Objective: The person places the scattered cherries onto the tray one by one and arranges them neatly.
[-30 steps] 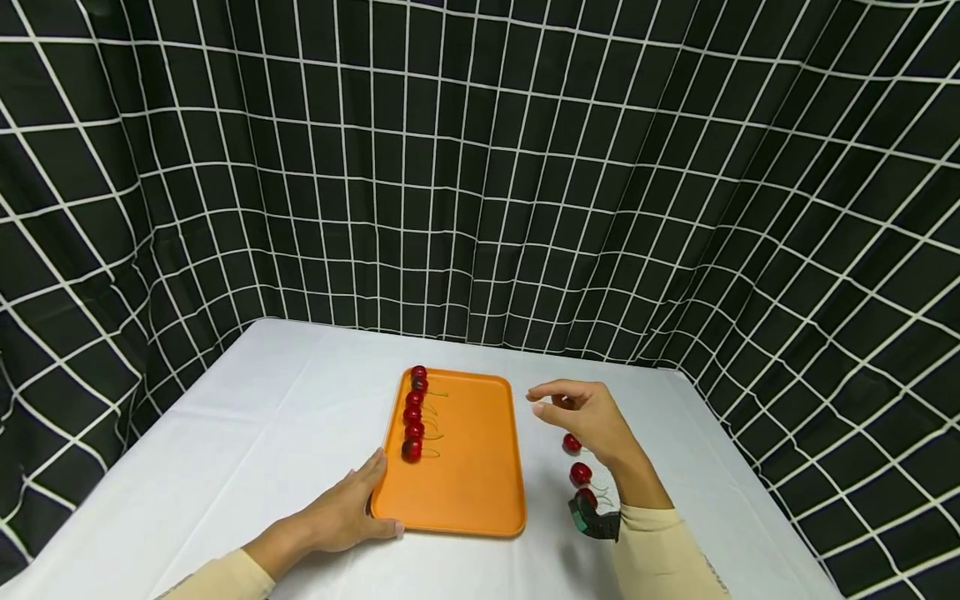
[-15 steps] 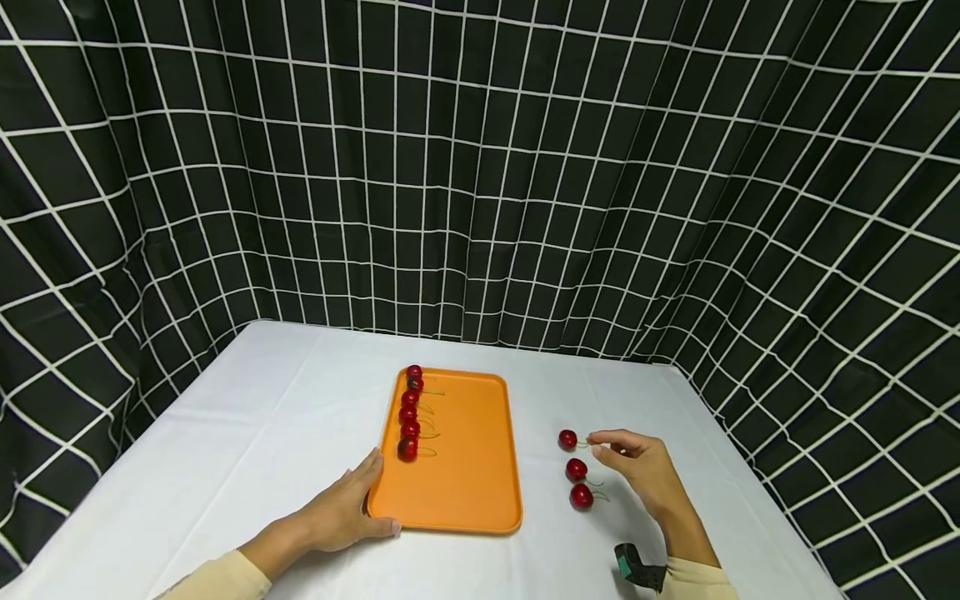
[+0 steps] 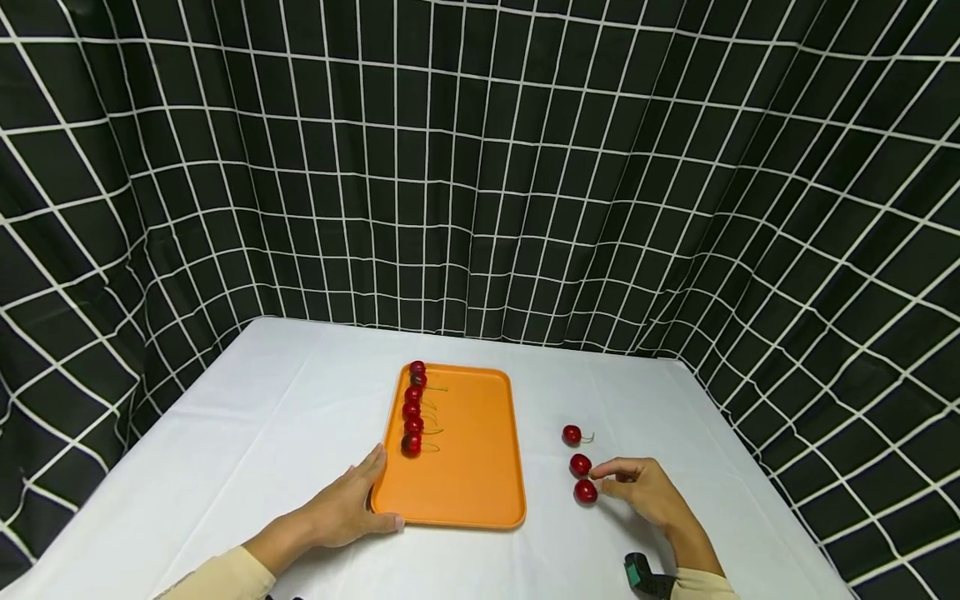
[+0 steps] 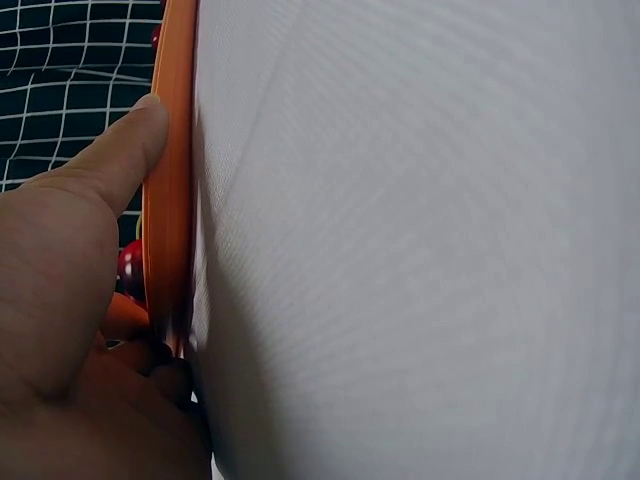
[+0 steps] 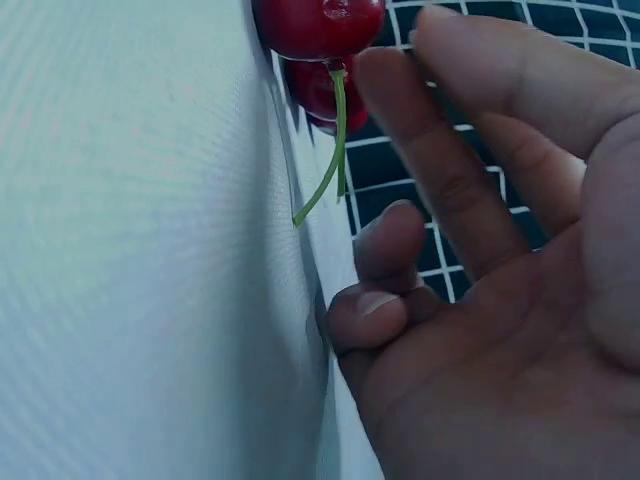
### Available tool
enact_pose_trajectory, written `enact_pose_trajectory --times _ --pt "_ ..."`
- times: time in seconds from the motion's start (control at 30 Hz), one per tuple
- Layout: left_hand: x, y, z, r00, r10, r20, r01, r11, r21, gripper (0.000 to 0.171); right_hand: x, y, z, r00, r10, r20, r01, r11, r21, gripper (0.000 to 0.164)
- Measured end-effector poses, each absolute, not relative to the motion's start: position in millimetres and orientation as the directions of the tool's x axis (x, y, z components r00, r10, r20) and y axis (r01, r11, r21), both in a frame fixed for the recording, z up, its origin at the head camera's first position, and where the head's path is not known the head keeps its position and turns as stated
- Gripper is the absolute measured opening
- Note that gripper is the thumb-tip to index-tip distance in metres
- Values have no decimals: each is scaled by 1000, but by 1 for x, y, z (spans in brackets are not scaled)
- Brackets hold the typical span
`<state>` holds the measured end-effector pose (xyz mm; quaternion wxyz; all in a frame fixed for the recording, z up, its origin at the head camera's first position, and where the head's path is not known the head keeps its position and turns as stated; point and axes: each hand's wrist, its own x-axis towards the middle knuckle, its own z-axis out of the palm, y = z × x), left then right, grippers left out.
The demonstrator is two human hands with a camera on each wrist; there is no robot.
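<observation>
An orange tray (image 3: 465,467) lies on the table, with several red cherries (image 3: 412,410) lined up along its left side, stems pointing right. My left hand (image 3: 337,508) rests at the tray's near left corner, thumb along the front edge and fingers against the left side. My right hand (image 3: 652,496) is just right of two cherries, the farther one (image 3: 581,465) and the nearer one (image 3: 586,492). Its thumb and forefinger are parted and hold nothing. In the right wrist view, a cherry (image 5: 320,25) with a green stem hangs over the fingertips' left, another behind it.
A third loose cherry (image 3: 572,435) lies farther back, stem to the right. White cloth (image 3: 300,400) covers the table. A black curtain (image 3: 450,167) with a white grid stands around the back and sides. A dark wrist device (image 3: 647,575) is by the right sleeve.
My right hand has moved from beside the tray to the right, then nearer to me, beside the two front cherries. My left hand stays at the tray's corner.
</observation>
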<state>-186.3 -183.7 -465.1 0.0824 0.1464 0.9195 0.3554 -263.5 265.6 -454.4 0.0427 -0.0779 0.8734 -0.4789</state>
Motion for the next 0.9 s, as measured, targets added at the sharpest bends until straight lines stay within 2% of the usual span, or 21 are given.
enact_pose_trajectory --times 0.5,0.9 --pt "-187 -185 -466 -938 346 -35 225 681 696 112 -264 269 -463 -949 -313 31 -201 528 -825 15" --pt "-188 -185 -465 -937 347 -34 229 688 689 113 -262 266 -461 -975 -219 27 -149 564 -812 11"
